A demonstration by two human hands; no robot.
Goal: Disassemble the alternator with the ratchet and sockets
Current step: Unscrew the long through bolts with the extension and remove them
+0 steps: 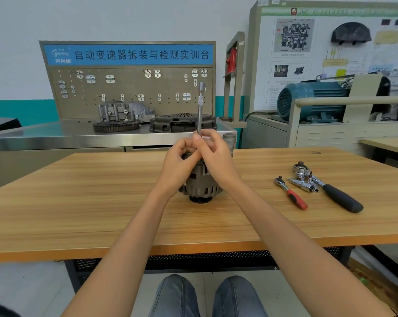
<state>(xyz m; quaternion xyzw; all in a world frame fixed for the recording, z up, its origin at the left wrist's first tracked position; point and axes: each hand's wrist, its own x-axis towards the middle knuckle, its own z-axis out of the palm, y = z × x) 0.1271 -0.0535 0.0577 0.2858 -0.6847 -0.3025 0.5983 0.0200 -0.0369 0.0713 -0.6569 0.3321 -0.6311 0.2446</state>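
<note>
Extension bar (200, 108) held upright over alternator (201, 184)
It is pinched by left hand (182, 161) and right hand (213, 154); ratchets (291, 193) and sockets (304, 183) lie well right on table (79, 202).

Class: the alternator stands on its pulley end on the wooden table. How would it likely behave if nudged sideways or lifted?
The alternator looks like a solid cast metal body, so it is probably heavy for its size. It stands on its narrow pulley, so a sideways push may tip it. On its side, its round housing could roll across the table.

alternator (201, 186) grey | table (79, 202) wood-grain tan | ratchet (290, 193) red-handled
</note>
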